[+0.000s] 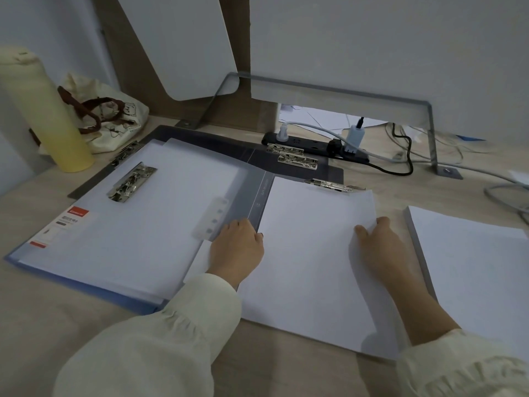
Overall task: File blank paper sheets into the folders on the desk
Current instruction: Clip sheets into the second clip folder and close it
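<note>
Head view shows the blank sheets (309, 262) lying on the right half of the open folder (259, 204), their top edge just below the spring clip (333, 185) and not yet under it. The right hand (382, 250) pinches the right edge, thumb on top. The left hand (237, 247) rests on the left edge with bent fingers; whether it grips the paper cannot be told. To do this step well, the person should probably keep both edges level, push the sheets straight up to the clip, and square them with the spine before clamping, otherwise they may sit crooked.

On the left lies a blue folder (94, 285) already filled, and more grey folders (329, 171) lie behind. A paper stack (472, 267) waits to the right. The worktop (43, 310) is pale wood and also carries a power strip (312, 144) with cables, a yellow bottle (43, 110) and a tote bag (114, 121), before white partition panels.
</note>
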Action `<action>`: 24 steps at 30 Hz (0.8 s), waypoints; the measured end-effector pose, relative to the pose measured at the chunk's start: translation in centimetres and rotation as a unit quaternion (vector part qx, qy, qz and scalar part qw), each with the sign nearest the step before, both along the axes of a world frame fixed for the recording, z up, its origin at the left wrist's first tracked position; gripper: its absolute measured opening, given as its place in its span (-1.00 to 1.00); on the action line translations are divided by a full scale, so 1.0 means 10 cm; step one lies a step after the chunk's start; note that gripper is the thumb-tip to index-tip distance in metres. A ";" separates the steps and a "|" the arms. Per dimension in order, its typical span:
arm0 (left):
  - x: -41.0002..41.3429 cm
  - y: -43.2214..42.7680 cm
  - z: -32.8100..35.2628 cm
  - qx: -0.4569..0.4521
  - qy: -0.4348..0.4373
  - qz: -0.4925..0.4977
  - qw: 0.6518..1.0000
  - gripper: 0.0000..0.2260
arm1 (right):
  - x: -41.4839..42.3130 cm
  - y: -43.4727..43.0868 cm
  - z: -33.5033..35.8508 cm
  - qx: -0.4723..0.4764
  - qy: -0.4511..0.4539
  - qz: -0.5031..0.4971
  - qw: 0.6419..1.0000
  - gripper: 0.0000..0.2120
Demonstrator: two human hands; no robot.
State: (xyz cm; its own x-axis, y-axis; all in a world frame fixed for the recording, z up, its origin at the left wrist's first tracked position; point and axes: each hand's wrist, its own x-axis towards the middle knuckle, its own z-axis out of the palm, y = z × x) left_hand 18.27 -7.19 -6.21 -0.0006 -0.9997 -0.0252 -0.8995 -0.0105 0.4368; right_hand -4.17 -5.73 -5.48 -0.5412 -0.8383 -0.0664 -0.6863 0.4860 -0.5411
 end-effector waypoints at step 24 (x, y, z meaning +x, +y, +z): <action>-0.14 0.10 -0.23 -0.069 -0.078 -0.199 0.974 -0.26 | -0.09 -0.45 0.19 -0.013 -0.132 0.056 0.990 -0.84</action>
